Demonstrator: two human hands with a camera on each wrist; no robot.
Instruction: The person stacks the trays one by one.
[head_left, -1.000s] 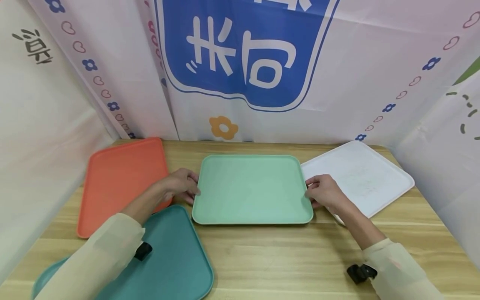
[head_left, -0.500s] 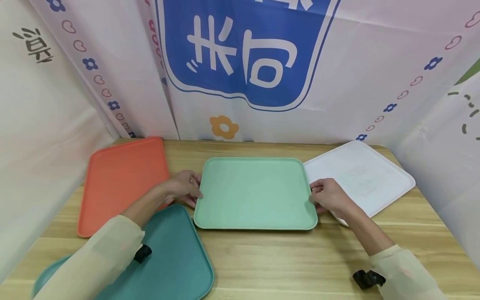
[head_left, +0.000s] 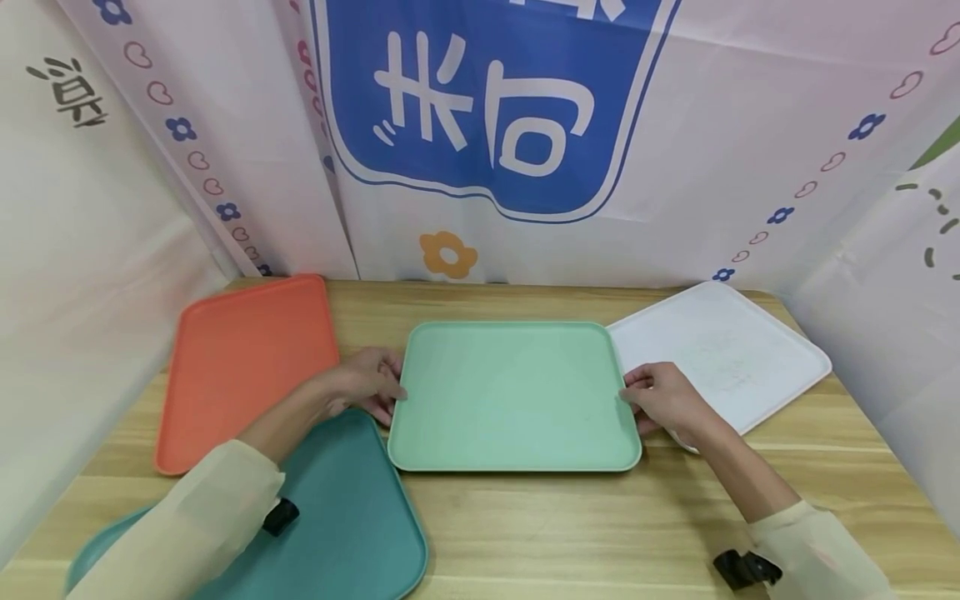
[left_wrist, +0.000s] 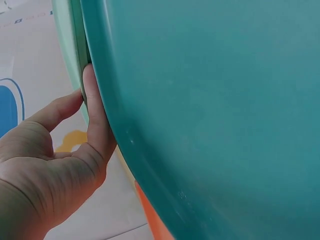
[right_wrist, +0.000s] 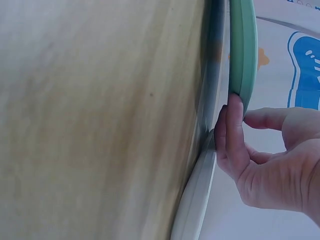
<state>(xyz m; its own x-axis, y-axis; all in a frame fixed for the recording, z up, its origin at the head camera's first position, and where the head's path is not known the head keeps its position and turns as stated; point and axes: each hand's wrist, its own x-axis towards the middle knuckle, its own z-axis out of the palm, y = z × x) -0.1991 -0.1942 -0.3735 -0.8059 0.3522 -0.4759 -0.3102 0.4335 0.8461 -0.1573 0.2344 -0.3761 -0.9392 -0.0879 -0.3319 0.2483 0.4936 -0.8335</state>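
Note:
A light green rectangular tray (head_left: 513, 396) lies level in the middle of the head view, gripped at both short sides. My left hand (head_left: 367, 385) pinches its left rim, thumb on top and fingers beneath. On the opposite rim, my right hand (head_left: 663, 397) holds it the same way. The right wrist view shows the light green tray (right_wrist: 242, 50) raised off the wooden table (right_wrist: 100, 125), with fingertips of the right hand (right_wrist: 270, 160) under its edge. In the left wrist view, fingers of the left hand (left_wrist: 65, 150) sit between the light green tray (left_wrist: 72, 55) and the teal tray (left_wrist: 210, 110).
An orange tray (head_left: 243, 358) lies at the back left, and the teal tray (head_left: 337, 525) is in front of it, under the left sleeve. A white tray (head_left: 738, 358) lies at the back right, close behind the right hand. A printed cloth (head_left: 660, 242) hangs along the table's back edge.
Both hands have drawn the light green tray toward the person and slightly right, keeping their grip on its sides. The orange, teal and white trays stay in place.

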